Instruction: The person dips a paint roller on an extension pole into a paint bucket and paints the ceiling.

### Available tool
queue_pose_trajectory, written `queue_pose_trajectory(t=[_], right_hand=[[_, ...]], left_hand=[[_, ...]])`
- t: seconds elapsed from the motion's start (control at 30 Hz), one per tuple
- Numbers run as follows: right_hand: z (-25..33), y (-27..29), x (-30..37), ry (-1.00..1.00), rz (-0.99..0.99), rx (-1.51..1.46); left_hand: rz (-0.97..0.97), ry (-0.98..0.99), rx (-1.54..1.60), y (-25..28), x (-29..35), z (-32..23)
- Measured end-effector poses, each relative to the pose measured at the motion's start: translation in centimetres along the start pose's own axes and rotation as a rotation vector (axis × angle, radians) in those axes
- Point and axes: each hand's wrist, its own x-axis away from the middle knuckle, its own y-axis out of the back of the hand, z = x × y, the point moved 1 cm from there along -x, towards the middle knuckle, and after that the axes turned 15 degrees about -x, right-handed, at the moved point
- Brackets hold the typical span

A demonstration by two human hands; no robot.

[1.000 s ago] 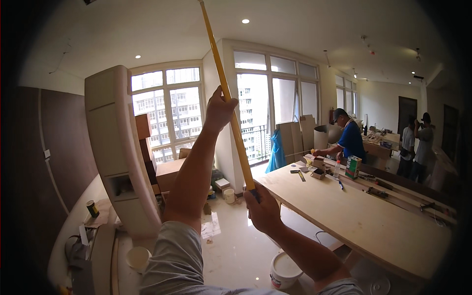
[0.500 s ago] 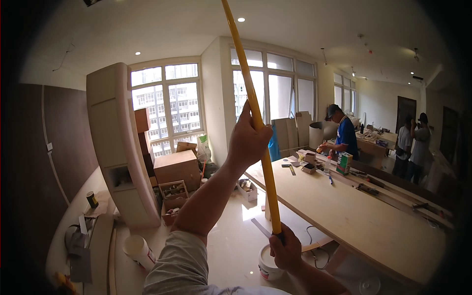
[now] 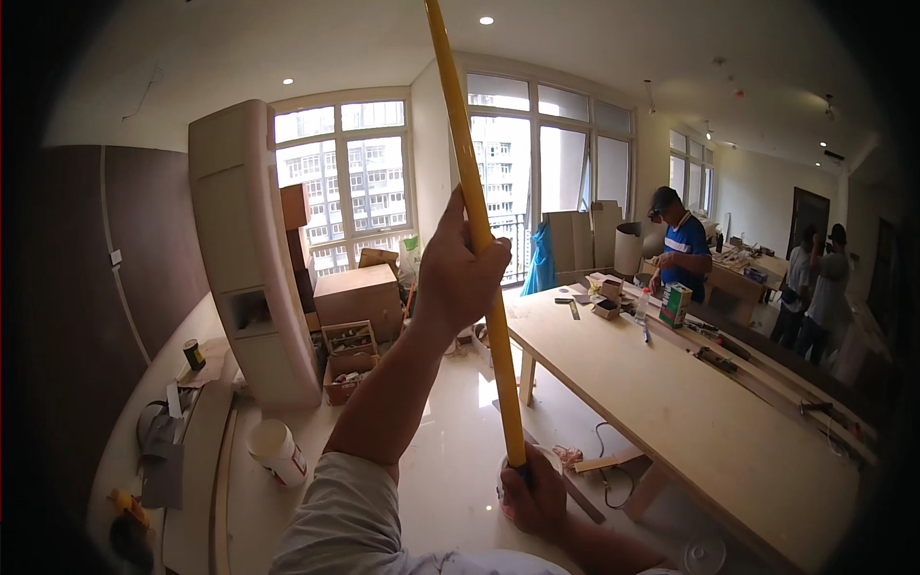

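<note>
A long yellow pole (image 3: 464, 134) rises steeply in front of me, leaning a little left, and its upper end runs out of view at the top. My left hand (image 3: 462, 273) is wrapped round its middle, with the index finger stretched along the shaft. Lower down, my right hand (image 3: 535, 491) grips the pole's bottom end, where a short dark piece shows. Behind that hand, a white bucket (image 3: 503, 505) on the floor is mostly hidden.
To the right stretches a long wooden worktable (image 3: 671, 422) with tools, small boxes and a green-and-white can (image 3: 675, 305). A person in blue (image 3: 686, 244) works behind it. At left stand a tall cabinet (image 3: 235, 211) and a white bucket (image 3: 275, 450); a wooden box (image 3: 359, 305) is near the window.
The view has tilted down and turned slightly left. Both hands keep hold of the pole, whose lower end sits further left in the picture. The person in blue has lowered their head.
</note>
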Motion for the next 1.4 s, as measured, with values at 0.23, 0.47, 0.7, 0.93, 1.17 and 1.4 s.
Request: queue_pose_trajectory(t=[0.23, 0.47, 0.7, 0.93, 1.17, 1.4], right_hand=[[2.7, -3.3, -4.5, -0.086, -0.009, -0.020], [0.4, -8.5, -12.8, 0.120, -0.018, -0.033], [-2.2, -13.6, -21.9, 0.112, -0.033, -0.033], [-3.7, -17.5, -28.3, 0.176, -0.055, -0.029], [-3.7, -18.7, -29.5, 0.124, -0.071, -0.050], [-2.1, -16.3, -27.9, 0.015, -0.079, -0.093]], left_hand=[[-0.049, 0.005, -0.087, 3.8, -4.4, 1.5], [-0.118, 0.007, -0.034, 7.2, -11.0, 8.9], [-0.114, 0.006, -0.056, 10.9, -18.7, 17.6], [-0.113, 0.016, -0.080, 13.4, -23.0, 23.0], [-0.098, 0.045, -0.036, 13.6, -24.1, 24.6], [-0.054, 0.005, 0.058, 12.3, -24.0, 21.2]])
